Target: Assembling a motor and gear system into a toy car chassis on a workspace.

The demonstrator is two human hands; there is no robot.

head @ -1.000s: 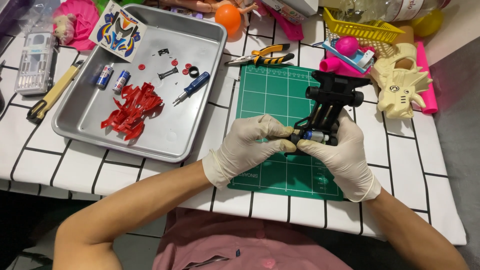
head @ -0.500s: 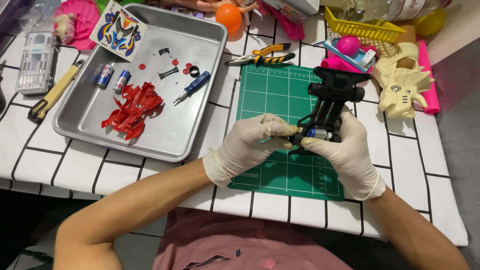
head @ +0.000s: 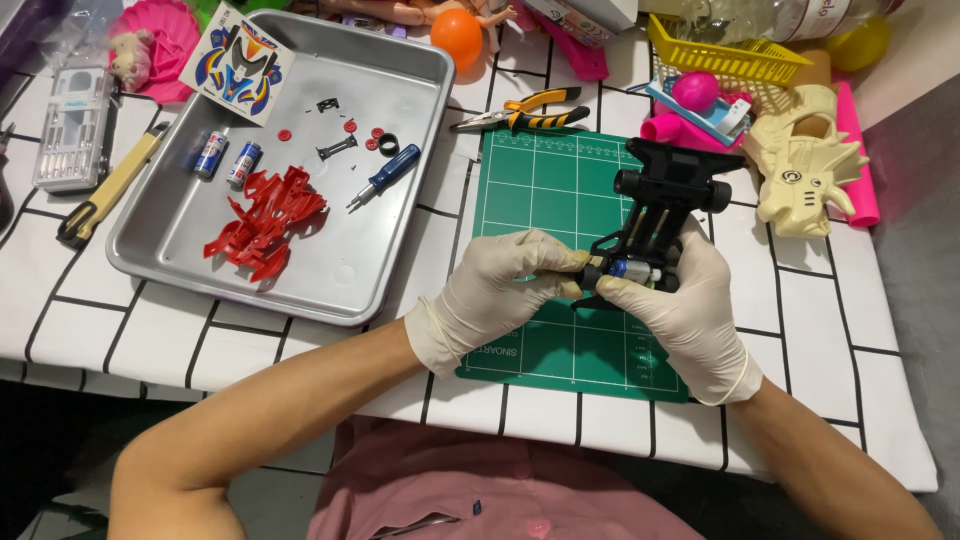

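A black toy car chassis [head: 662, 215] sits over the green cutting mat [head: 560, 200], its near end clamped between both gloved hands, left [head: 495, 295] and right [head: 680, 305]. A small motor shows there, seemingly half-seated. Far left, the tray [head: 400, 240] holds the red body shell [head: 265, 220], two batteries [head: 228, 160] and a screwdriver [head: 385, 175], all unfitted.

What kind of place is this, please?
Probably a home hobby table for toy models: a green cutting mat, a metal tray of small parts, pliers, and toys around.
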